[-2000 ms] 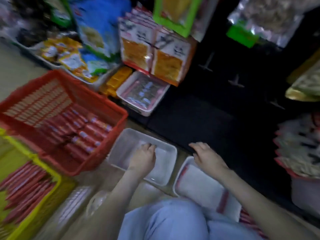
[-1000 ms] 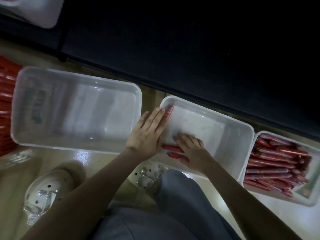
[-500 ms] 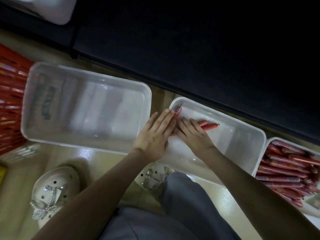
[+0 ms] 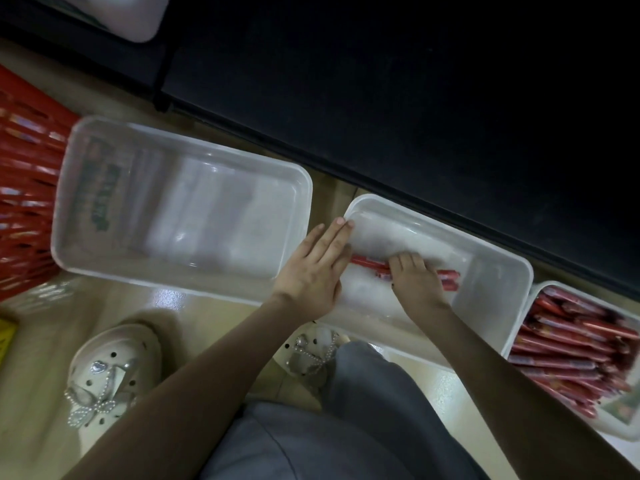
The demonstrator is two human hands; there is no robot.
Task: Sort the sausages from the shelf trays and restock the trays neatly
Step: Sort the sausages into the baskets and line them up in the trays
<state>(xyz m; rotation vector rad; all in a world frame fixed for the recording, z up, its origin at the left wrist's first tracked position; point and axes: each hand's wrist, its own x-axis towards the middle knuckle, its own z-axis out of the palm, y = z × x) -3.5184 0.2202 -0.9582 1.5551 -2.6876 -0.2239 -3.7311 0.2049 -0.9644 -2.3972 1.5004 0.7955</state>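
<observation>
Head view only: person crouches on the floor, both hands in the middle tray. Right hand has its fingers curled down over a small bundle of red sausages; it looks clamped on them, though the thumb is hidden so the hold is partly a guess. Left hand lies just left of that grip, fingers straight and together, flat against the sausage ends and the tray's near-left wall, holding nothing. The sausages lie flat on the tray floor, under and on both sides of the grip. Further left of the grip is the large empty tray, and beyond it the red basket. Right of the grip, well apart, the full tray holds a sausage heap. Above the grip sits the dark shelf. Step in hand, judging by this: squaring up the first few sausages in a restock tray. Next move calls for butting the ends flush against the left palm, releasing, then reaching for more stock.
</observation>
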